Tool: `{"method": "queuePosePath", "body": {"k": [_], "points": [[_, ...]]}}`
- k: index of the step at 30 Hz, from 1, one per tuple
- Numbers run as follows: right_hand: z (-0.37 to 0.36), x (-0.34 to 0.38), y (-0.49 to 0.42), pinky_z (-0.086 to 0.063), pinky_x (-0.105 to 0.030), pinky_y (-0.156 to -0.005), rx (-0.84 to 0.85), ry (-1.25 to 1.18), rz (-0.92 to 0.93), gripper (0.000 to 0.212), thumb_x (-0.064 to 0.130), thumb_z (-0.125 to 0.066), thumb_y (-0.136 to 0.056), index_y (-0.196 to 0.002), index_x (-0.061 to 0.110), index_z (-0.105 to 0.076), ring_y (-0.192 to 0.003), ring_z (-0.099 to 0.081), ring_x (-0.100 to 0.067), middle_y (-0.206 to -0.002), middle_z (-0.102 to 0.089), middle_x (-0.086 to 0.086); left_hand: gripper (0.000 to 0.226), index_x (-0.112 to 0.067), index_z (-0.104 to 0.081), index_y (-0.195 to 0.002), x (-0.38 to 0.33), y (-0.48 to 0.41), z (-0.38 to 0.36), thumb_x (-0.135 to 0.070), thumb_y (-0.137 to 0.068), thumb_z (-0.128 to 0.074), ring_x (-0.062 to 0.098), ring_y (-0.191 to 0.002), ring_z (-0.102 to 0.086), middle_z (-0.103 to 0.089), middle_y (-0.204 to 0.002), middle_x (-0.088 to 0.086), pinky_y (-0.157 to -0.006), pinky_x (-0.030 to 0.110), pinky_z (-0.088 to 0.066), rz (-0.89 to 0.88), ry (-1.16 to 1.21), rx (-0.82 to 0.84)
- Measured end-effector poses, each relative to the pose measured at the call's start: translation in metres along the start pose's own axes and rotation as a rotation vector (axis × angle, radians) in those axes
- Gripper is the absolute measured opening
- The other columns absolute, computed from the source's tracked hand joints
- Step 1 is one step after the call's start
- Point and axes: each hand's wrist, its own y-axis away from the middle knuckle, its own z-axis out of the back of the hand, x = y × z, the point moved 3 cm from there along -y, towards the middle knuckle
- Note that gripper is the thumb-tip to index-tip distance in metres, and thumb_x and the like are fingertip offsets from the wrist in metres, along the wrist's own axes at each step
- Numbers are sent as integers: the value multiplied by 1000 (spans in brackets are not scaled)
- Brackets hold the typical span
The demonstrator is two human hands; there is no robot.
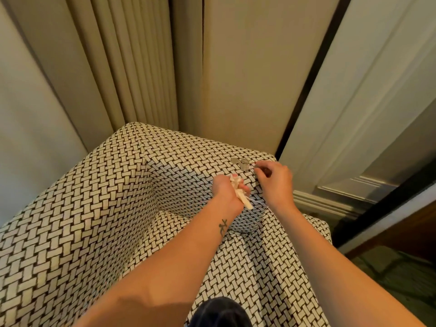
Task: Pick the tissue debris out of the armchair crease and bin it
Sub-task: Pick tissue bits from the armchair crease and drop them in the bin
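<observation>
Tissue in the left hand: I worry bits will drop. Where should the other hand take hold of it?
Probably the loose tail of the tissue sticking out below the left hand, pinched from the right, where the right hand is; the rest is bunched in the fist.

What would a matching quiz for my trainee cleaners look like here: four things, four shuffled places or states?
1 left hand
2 right hand
3 coins
4 curtain

A on the armrest top
B hangs behind the armchair
C grips tissue debris
D fingers curled beside the coins

Pairs: 1-C, 2-D, 3-A, 4-B.
</observation>
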Motion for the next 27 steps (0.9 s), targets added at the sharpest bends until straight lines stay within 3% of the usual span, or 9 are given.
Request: {"method": "queuePosePath", "body": {"k": [6,10,11,13,15,17,20,25,27], "points": [[-4,0,-2,-40,-29,-90,37,69,121,19,12,-61,-98,-111,19,-74,-110,-54,-19,-103,-71,2,23,-5,-53,-88,7,-3,-1,-7,-97,-32,12,-43,-36,-50,-66,6,-38,19,-36,-37,16,-70],[-7,-1,3,-50,-37,-72,91,-19,116,21,7,-53,-99,-90,24,-62,-79,-59,-24,-77,-63,0,22,-7,-51,-86,10,-1,-4,-6,-97,-31,12,-45,-37,-49,-65,6,-41,22,-36,-32,60,-16],[-2,-1,7,-50,-37,-75,97,-58,115,22,6,-51,-100,-95,22,-64,-81,-60,-23,-84,-66,-1,22,-6,-51,-86,12,2,-6,-7,-97,-32,12,-46,-38,-49,-64,6,-40,22,-38,-26,72,8],[7,0,20,-48,-37,-98,82,-111,80,30,8,-49,-102,-116,23,-71,-113,-58,-16,-124,-67,1,20,-5,-52,-91,16,6,-8,-10,-98,-34,13,-49,-41,-50,-64,6,-42,24,-42,-23,86,70],[23,-4,39,-45,-34,-108,26,-210,-13,31,11,-50,-103,-123,24,-70,-127,-52,-9,-137,-60,6,20,-3,-54,-97,28,8,-10,-12,-97,-36,14,-52,-45,-52,-65,7,-52,25,-47,-22,96,110],[41,-11,64,-57,-26,-91,-21,-393,-127,27,12,-50,-103,-118,22,-70,-105,-65,1,-123,-67,8,20,-1,-54,-98,51,9,-10,-13,-95,-39,16,-55,-47,-53,-68,8,-60,25,-47,5,74,129],[65,-32,100,-53,-12,-62,-84,-534,-259,25,7,-50,-103,-115,16,-70,-77,-65,9,-104,-71,5,25,-2,-56,-101,97,17,-13,-13,-83,-44,18,-63,-51,-56,-75,10,-85,25,-47,77,50,180],[96,-82,137,-50,-10,-63,-222,-727,-461,29,2,-48,-101,-107,14,-75,-82,-67,2,-99,-73,4,33,0,-58,-99,174,35,-20,-9,-71,-43,22,-73,-56,-56,-82,14,-95,30,-49,159,36,204],[111,-105,146,-49,-9,-61,-270,-778,-543,29,1,-49,-99,-105,11,-76,-80,-67,2,-94,-73,6,34,2,-59,-104,204,43,-22,-11,-77,-44,24,-75,-58,-57,-85,15,-88,33,-52,188,12,201]]}}
